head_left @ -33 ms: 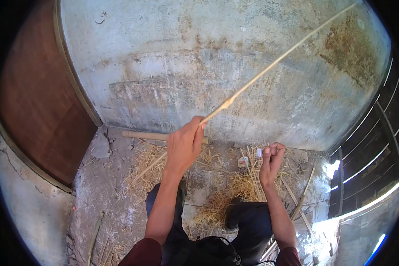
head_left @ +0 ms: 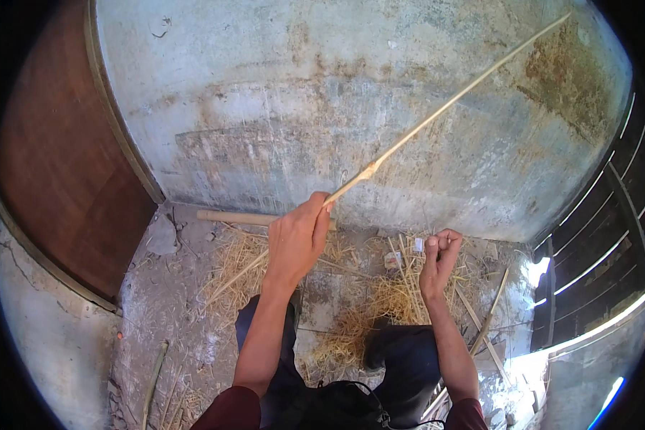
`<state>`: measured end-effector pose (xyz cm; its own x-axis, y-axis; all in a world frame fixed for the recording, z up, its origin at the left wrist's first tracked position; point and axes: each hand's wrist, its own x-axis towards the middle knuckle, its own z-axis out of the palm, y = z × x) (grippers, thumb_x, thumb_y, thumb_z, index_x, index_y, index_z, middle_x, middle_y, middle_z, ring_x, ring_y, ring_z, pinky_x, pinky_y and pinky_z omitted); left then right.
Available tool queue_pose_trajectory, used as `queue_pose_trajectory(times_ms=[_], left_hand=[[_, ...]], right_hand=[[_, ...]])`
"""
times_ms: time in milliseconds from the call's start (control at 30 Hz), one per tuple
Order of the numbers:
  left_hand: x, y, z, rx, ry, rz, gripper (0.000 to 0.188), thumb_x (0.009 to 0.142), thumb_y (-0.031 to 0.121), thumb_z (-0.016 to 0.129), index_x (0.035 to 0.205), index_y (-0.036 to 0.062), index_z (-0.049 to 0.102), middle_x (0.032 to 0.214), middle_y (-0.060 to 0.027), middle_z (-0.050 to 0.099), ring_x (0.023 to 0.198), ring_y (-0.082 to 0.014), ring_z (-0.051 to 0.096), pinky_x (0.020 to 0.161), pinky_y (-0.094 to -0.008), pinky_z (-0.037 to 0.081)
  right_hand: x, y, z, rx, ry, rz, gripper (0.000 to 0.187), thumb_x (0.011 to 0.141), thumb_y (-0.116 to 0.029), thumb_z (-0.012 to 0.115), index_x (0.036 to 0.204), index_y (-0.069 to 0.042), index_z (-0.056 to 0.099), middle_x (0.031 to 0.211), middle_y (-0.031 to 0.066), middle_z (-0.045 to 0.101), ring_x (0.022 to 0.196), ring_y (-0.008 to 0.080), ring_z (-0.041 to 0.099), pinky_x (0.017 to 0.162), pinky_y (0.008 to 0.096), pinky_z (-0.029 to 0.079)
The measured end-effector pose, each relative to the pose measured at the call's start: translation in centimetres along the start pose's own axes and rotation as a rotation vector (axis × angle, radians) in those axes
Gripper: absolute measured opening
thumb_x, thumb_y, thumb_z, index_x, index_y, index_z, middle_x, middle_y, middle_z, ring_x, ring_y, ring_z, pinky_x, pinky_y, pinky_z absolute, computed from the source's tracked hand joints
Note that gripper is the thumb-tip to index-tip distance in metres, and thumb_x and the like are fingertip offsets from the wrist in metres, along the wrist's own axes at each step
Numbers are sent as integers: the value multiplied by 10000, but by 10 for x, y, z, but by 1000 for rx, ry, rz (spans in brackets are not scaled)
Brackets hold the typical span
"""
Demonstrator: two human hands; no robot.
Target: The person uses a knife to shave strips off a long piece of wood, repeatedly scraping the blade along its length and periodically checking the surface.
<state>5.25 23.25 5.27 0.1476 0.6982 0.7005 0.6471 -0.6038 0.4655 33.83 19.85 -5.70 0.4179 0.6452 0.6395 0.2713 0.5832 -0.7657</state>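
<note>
My left hand [head_left: 297, 240] is wrapped round a long, thin bamboo strip [head_left: 437, 115] with a knobby node partway along it. The strip slants up and right across the wall, and its lower end comes out beneath the hand toward the lower left. Apart from the strip, my right hand [head_left: 438, 259] is closed in a pinch, thumb against bent fingers. A hair-thin line rises above those fingertips, but I cannot make out what they hold.
Pale shavings [head_left: 394, 304] lie on the floor round my legs. A thick bamboo pole [head_left: 233, 218] rests near the stained wall [head_left: 265, 136]. Loose sticks [head_left: 491, 312] lie at right, a greenish stick [head_left: 155, 376] at left. A brown door [head_left: 72, 158] and dark slatted panel [head_left: 602, 244] flank the space.
The strip's far end has dipped slightly, down and to the left, and my left hand has shifted very little. My right hand stays almost where it was.
</note>
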Motion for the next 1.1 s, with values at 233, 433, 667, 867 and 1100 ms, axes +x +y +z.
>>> queue_pose_trajectory(times_ms=[233,433,667,867,1100], left_hand=[[-69,8,-19,159,-171,-116,134,1123,223,605,1093,92,604,761,-168,693,668,-419,690,562,-523,486],[-129,30,-15,106,-258,-256,98,1110,192,616,1096,95,613,795,-174,706,685,-422,702,577,-532,502],[-164,49,-4,23,-262,-375,173,1100,172,616,1214,54,673,857,-190,737,722,-419,719,613,-520,529],[-173,64,-10,-188,-343,-561,215,1135,216,584,1201,21,645,853,-205,710,804,-441,720,690,-518,526],[-185,59,-14,-245,-404,-558,247,1176,240,517,1199,0,568,784,-186,592,713,-424,635,670,-490,477]], right_hand=[[-7,-13,-5,-107,13,-94,200,1129,-181,645,1234,-62,524,908,-24,534,808,62,469,766,256,396],[-23,-15,3,-184,-218,-173,221,1059,-170,767,1159,-52,610,911,59,711,780,107,621,701,280,500],[-28,-31,21,-180,-476,-269,220,961,-139,862,1051,-67,675,905,118,764,709,262,734,607,354,544],[-33,-27,20,-166,-546,-265,237,938,-146,884,1021,-63,678,900,110,770,746,269,760,641,361,562],[-35,-30,22,-158,-541,-193,238,942,-156,883,1020,-60,680,904,110,767,751,287,764,634,368,557]])
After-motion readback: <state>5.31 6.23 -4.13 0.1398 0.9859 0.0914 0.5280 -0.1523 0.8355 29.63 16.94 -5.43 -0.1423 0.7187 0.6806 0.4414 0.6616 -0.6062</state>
